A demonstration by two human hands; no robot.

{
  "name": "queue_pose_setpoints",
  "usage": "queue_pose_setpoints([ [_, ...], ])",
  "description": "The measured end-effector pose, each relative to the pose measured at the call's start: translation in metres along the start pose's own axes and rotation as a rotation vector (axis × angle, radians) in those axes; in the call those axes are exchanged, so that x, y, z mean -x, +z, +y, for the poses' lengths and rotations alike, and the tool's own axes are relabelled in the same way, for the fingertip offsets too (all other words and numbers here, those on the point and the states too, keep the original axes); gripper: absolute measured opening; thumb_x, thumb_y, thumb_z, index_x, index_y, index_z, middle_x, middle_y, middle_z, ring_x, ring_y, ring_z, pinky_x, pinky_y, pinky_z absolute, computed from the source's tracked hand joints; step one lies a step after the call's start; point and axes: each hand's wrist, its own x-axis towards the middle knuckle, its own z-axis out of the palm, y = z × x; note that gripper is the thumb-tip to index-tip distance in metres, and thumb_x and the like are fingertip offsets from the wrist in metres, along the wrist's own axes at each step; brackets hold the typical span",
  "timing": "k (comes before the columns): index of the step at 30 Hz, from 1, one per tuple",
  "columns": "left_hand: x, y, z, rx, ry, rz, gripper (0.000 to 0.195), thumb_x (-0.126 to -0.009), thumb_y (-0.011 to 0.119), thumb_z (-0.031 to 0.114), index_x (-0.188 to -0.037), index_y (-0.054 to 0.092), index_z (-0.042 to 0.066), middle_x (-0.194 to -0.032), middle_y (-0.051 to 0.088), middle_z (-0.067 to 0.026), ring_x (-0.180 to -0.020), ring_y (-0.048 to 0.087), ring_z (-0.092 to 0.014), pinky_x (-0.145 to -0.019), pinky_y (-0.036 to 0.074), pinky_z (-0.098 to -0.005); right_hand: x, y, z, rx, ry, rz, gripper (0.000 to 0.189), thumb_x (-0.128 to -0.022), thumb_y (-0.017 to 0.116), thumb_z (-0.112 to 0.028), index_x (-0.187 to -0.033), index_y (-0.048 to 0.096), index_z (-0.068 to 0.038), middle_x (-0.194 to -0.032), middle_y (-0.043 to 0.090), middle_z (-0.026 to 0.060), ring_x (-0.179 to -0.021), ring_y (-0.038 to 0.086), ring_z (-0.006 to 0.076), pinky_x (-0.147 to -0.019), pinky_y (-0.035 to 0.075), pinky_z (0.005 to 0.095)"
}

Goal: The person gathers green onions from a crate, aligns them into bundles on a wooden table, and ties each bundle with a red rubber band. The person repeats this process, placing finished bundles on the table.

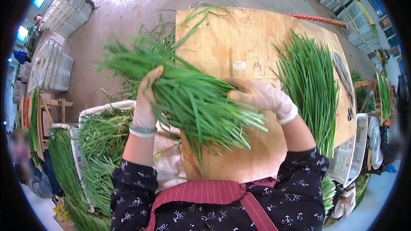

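A large bunch of green garlic chives (192, 102) lies across both my hands, over the left part of a plywood board (257, 32). My left hand (146, 102), in a pale thin glove with a bangle at the wrist, holds the bunch near its leafy middle. My right hand (260, 96), gloved too, grips it nearer the pale stem ends, which point right. The leafy tips on the left are blurred. A small white round object (239, 66) rests on the board beyond my hands. Further right on the board lies a neat, thick pile of chives (308, 89).
Scissors (350, 114) and a grey cloth-like strip (343, 73) lie at the board's right edge. A white crate of loose greens (102, 141) stands at my left. Crates (51, 67) are stacked on the floor. A co-worker (35, 173) is at the far left.
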Motion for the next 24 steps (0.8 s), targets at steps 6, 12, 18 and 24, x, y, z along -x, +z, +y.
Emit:
queue_pose_setpoints([
  [6,-0.009,0.082,0.006,-0.038,-0.211,-0.209,0.022,-0.085,0.049,0.02,-0.093,0.058,0.002,-0.087,0.064,-0.0104,-0.079,0.063,-0.021,-0.072,0.051,-0.0333,0.068,0.053,-0.01,-0.157,0.074,0.283,0.087,-0.071,0.07,-0.02,-0.136,0.018,0.002,-0.128,0.041,0.0232,-0.12,0.04,0.0247,-0.1,0.031,0.0314],
  [12,-0.03,0.113,-0.014,-0.514,0.019,-0.046,0.058,-0.082,0.056,0.036,-0.125,0.043,0.0,-0.125,0.047,-0.0145,-0.111,0.048,-0.021,-0.095,0.036,-0.0315,0.067,0.06,0.024,-0.279,0.398,0.538,0.068,-0.078,0.056,-0.007,-0.136,0.021,0.002,-0.119,0.05,0.0239,-0.11,0.05,0.0267,-0.091,0.038,0.0277],
  [18,0.056,0.08,0.009,-0.981,0.536,0.18,0.063,-0.079,0.057,0.025,-0.134,0.033,0.005,-0.132,0.039,-0.0148,-0.118,0.041,-0.024,-0.099,0.031,-0.0363,0.073,0.057,0.037,-0.191,0.314,0.564,0.069,-0.077,0.057,-0.012,-0.135,0.022,0.004,-0.12,0.049,0.0233,-0.105,0.052,0.0253,-0.089,0.04,0.0276],
  [24,0.147,0.035,-0.075,-1.097,0.01,-0.021,0.055,-0.071,0.069,0.018,-0.119,0.047,0.004,-0.091,0.06,-0.0102,-0.08,0.059,-0.021,-0.073,0.048,-0.0318,0.074,0.046,0.01,-0.308,0.331,0.48,0.079,-0.078,0.062,-0.035,-0.134,0.023,0.006,-0.124,0.046,0.0207,-0.116,0.045,0.0257,-0.096,0.033,0.0287],
])
